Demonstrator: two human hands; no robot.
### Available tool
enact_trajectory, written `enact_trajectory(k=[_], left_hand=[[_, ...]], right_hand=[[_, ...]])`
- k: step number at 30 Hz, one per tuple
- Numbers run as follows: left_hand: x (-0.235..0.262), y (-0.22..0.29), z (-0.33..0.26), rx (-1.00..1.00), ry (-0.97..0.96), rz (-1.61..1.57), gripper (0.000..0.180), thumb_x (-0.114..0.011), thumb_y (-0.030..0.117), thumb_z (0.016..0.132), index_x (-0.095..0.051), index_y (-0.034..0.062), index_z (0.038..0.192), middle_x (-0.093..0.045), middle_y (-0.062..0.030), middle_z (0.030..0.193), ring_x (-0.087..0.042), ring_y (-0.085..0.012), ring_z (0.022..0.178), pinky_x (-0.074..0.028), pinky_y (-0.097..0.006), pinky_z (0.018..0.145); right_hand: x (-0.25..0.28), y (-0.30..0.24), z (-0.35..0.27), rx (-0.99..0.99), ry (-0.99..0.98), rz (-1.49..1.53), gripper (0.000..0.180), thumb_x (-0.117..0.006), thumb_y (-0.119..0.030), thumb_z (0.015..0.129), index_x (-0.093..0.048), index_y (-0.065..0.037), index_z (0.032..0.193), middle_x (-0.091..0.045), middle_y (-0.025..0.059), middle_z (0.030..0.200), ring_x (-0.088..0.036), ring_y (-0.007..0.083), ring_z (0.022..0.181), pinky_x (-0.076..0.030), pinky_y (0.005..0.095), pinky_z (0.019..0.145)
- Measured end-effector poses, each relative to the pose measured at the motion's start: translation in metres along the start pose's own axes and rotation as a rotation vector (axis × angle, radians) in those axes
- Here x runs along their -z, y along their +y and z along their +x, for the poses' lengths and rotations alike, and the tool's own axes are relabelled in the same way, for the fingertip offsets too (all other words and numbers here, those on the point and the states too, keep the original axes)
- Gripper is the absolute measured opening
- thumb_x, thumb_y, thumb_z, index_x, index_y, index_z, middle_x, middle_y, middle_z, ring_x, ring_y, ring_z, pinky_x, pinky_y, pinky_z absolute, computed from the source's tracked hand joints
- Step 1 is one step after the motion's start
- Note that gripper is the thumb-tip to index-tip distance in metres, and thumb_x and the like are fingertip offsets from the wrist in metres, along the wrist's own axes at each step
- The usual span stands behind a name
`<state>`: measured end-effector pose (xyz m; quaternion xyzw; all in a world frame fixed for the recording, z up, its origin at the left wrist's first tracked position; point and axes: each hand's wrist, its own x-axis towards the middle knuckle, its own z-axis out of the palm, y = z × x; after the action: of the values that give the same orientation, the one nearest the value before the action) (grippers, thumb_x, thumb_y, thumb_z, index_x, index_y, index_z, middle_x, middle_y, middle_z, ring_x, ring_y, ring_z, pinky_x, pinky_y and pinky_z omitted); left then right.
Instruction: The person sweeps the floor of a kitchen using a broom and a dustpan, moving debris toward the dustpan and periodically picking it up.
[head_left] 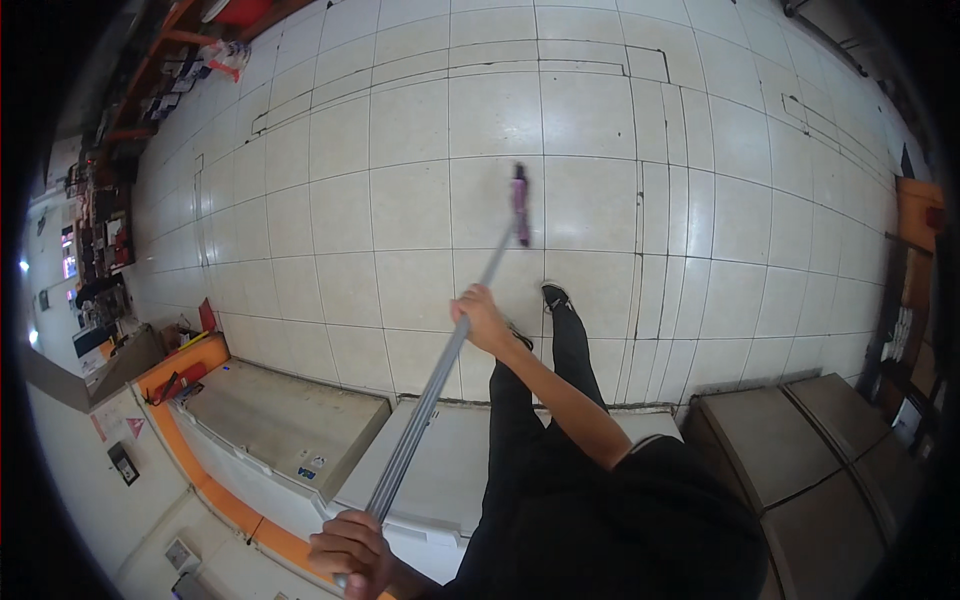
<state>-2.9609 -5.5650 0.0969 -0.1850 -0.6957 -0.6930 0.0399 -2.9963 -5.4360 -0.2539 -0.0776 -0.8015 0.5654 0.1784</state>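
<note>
A long broom with a grey ribbed handle (pixel 420 415) slants across the view, from the lower left up to the floor in the middle. Its narrow pinkish-purple head (pixel 521 205) rests on the pale tiles, smeared by motion, so the bristles cannot be made out. My left hand (pixel 350 552) is closed round the upper end of the handle at the lower left. Farther down the handle, my right hand (pixel 482 318) grips it with the fingers wrapped round. My black shoe (pixel 557 296) stands close to the broom head; the other is partly hidden behind my right forearm.
Pale square floor tiles (pixel 410 205) with dark seams spread ahead. A long white chest (pixel 290 420) with an orange edge stands at the lower left. Dark grey-brown cabinets (pixel 770 440) stand to the right of my body. Loaded shelves (pixel 110 230) line the left side.
</note>
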Motion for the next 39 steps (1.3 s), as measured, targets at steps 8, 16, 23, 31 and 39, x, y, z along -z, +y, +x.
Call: enact_trajectory(k=[8, 16, 23, 31, 39], left_hand=[[0.037, -0.117, -0.028, 0.408, -0.215, -0.357, 0.039, -0.053, 0.02, 0.074, -0.03, 0.0024, 0.048, -0.034, -0.0047, 0.045, -0.034, -0.0169, 0.04, -0.031, -0.032, 0.046], [0.091, -0.082, 0.026, 0.252, -0.408, -0.078, 0.034, -0.053, 0.017, 0.064, -0.031, 0.0031, 0.043, -0.029, -0.0029, 0.039, -0.032, -0.0174, 0.034, -0.03, -0.03, 0.043], [0.092, -0.072, 0.044, 0.066, -0.793, 0.07, 0.027, -0.055, 0.014, 0.054, -0.032, 0.002, 0.043, -0.032, -0.0069, 0.042, -0.036, -0.0216, 0.037, -0.031, -0.03, 0.042], [0.09, -0.003, 0.089, -0.082, -0.641, -0.416, 0.044, -0.052, 0.018, 0.076, -0.028, 0.011, 0.041, -0.031, 0.0009, 0.033, -0.029, -0.0092, 0.026, -0.028, -0.023, 0.032], [-0.098, -0.111, 0.044, 0.522, -0.737, -0.492, 0.037, -0.049, 0.023, 0.076, -0.046, -0.0028, 0.049, -0.039, -0.006, 0.043, -0.041, -0.0157, 0.038, -0.038, -0.029, 0.04]], right_hand=[[0.025, 0.103, -0.119, -0.35, -0.027, -0.353, 0.008, -0.058, -0.006, 0.06, -0.052, -0.007, 0.065, -0.048, 0.0102, 0.062, -0.048, 0.0308, 0.073, -0.036, 0.0442, 0.076], [-0.153, 0.07, -0.036, -0.078, 0.011, 0.045, 0.016, -0.057, -0.001, 0.059, -0.042, -0.006, 0.059, -0.045, 0.0103, 0.059, -0.046, 0.0304, 0.065, -0.034, 0.0395, 0.068], [-0.19, 0.074, 0.024, 0.006, -0.144, 0.201, 0.023, -0.063, -0.006, 0.055, -0.04, -0.008, 0.056, -0.042, 0.0096, 0.056, -0.045, 0.0304, 0.065, -0.035, 0.0384, 0.067], [-0.052, -0.041, -0.01, -0.104, 0.0, -0.175, 0.015, -0.064, -0.016, 0.063, -0.049, -0.012, 0.063, -0.053, 0.0047, 0.069, -0.051, 0.0251, 0.076, -0.036, 0.0378, 0.074], [0.18, 0.049, -0.18, -0.457, 0.617, -0.442, 0.012, -0.059, -0.013, 0.057, -0.05, -0.006, 0.054, -0.052, 0.0138, 0.056, -0.051, 0.0345, 0.059, -0.038, 0.0409, 0.057]])
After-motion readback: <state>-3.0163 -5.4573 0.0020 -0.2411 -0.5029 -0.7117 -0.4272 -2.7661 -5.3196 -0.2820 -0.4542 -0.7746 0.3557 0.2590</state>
